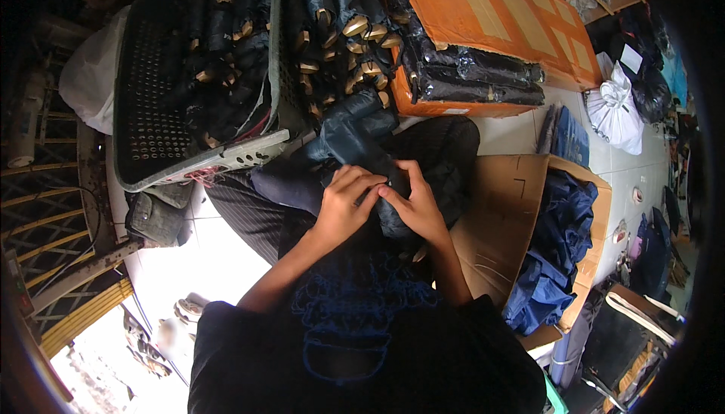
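Note:
My left hand (346, 201) and my right hand (414, 206) meet in front of me, their fingertips pinched together on a dark fabric bundle (353, 141). The bundle looks like a folded umbrella in a dark blue-grey cover and lies across my lap. A tiny bright spot shows between the fingertips; what it is, I cannot make out. Just beyond my hands, several similar dark bundles with pale wooden ends (375, 32) lie in a heap. More dark fabric rests on my lap below my right hand.
A dark perforated plastic basket (155, 104) holding more bundles stands at the far left. An orange carton (498, 14) with plastic-wrapped dark packs (476, 86) is at the far right. Nearer on the right, an open brown carton (495, 233) contains blue fabric (555, 248). A white sack (615, 108) sits beyond.

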A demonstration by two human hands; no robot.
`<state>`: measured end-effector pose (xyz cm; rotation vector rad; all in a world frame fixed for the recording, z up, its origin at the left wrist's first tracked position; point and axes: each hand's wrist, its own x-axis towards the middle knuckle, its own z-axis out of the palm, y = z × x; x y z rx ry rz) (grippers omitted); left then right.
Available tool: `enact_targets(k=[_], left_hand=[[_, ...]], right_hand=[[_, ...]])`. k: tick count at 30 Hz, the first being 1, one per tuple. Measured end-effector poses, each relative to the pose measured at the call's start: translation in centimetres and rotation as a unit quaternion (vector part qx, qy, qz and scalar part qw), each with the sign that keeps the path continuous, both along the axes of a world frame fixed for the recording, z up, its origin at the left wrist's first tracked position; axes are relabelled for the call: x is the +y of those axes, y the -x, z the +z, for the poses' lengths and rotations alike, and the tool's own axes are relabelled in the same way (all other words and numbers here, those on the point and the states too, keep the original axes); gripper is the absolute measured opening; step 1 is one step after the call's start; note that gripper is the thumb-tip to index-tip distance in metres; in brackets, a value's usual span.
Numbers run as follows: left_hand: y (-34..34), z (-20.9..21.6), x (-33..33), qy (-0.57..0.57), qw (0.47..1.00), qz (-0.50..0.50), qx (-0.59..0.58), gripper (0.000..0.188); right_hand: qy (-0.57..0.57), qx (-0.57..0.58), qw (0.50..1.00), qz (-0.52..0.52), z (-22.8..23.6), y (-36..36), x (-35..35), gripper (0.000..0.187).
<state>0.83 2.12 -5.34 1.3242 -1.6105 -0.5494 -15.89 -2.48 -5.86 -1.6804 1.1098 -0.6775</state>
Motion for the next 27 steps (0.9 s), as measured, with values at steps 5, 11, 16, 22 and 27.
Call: enact_targets(k=[5,11,16,22,27], left_hand=[[0.6,-1.0,1.1,-0.058,0.971,0.163,0.164,0.022],[0.0,0.6,-0.4,-0.274,0.717,0.083,0.635,0.047],[0.7,0.5,-0.4,-0.253,0.740,0.080,0.618,0.033],[1.3,-0.8,0.8,-0.272,0.730,0.118,0.616,0.029],[1.0,-1.3,2.4,-0.296,0.821,0.080,0.481,0.031]], right_hand=[[-0.067,-0.060,0.996,-0.005,0.9,-0.7,0.6,0.051],[-0.014,-0.037,0.999,-0.009,1.6,-2.2,0.8,0.060],[-0.058,-0.055,0.994,-0.069,0.4,-2.5,0.9,0.068],[-0.317,-0.160,0.933,0.065,-1.1,0.6,2.8,0.064],[-0.346,-0.157,0.924,0.041,-0.4,0.9,3.8,0.053]])
